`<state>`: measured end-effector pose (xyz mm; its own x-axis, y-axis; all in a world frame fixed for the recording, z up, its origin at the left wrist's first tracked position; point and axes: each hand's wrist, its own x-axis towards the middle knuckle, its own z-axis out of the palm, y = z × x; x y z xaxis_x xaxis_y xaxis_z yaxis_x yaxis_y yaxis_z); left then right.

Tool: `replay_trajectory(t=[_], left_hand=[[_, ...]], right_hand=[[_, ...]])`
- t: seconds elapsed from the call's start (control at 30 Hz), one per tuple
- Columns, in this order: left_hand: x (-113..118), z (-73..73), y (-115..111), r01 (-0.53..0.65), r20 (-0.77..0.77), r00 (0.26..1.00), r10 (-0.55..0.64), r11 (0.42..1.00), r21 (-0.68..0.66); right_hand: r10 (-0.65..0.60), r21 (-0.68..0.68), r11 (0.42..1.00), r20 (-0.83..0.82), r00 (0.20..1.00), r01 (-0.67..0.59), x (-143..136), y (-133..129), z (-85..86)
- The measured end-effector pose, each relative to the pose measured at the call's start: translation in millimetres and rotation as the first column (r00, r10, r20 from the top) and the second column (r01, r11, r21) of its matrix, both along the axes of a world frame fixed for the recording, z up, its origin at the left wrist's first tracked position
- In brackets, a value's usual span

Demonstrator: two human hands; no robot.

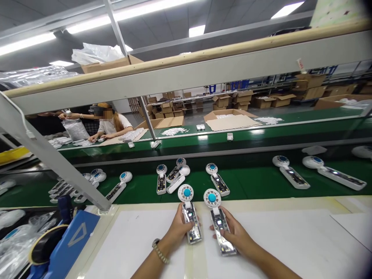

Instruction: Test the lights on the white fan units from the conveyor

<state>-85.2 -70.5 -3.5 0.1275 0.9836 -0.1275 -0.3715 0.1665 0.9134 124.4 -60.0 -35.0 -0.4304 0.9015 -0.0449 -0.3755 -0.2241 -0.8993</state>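
Two white devices, each with a round fan-like head with a blue centre and a body showing a circuit board, are held up side by side over the white work surface point(139, 240). My left hand point(178, 226) is closed on the left device point(192, 228), its thumb on the board side. Around the right device point(223, 242) wrap the fingers of my right hand point(236, 236), thumb on the front. A small light shows on each board. The two devices do not touch. A beaded bracelet and a watch are on my left wrist.
Similar devices point(220, 184) lie on the green conveyor belt point(250, 186) ahead, with a cluster at its left. A slanted metal post point(58, 155) and a blue tool point(75, 240) stand at left. Across the belt, a person point(114, 124) works near cartons and white parts.
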Motion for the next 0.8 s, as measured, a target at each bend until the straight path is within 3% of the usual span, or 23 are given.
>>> replay_trajectory(t=[0.2, 0.53, 0.8], left_hand=[[0.4, 1.2, 0.0, 0.006, -0.005, 1.0, -0.006, 1.0, -0.02], [-1.1, 0.8, 0.1, 0.034, -0.004, 0.999, -0.034, 0.999, 0.033], [0.5, 0.3, 0.6, -0.012, 0.001, 1.0, 0.012, 1.0, 0.012]], right_hand=[[0.02, -0.017, 1.0, -0.036, 0.999, -0.02, 0.7, 1.1, -0.6], [0.105, -0.015, 0.994, -0.013, 0.994, -0.105, 5.9, 0.0, 15.3], [0.11, -0.005, 0.994, -0.009, 0.994, -0.11, 6.1, 1.1, 11.7]])
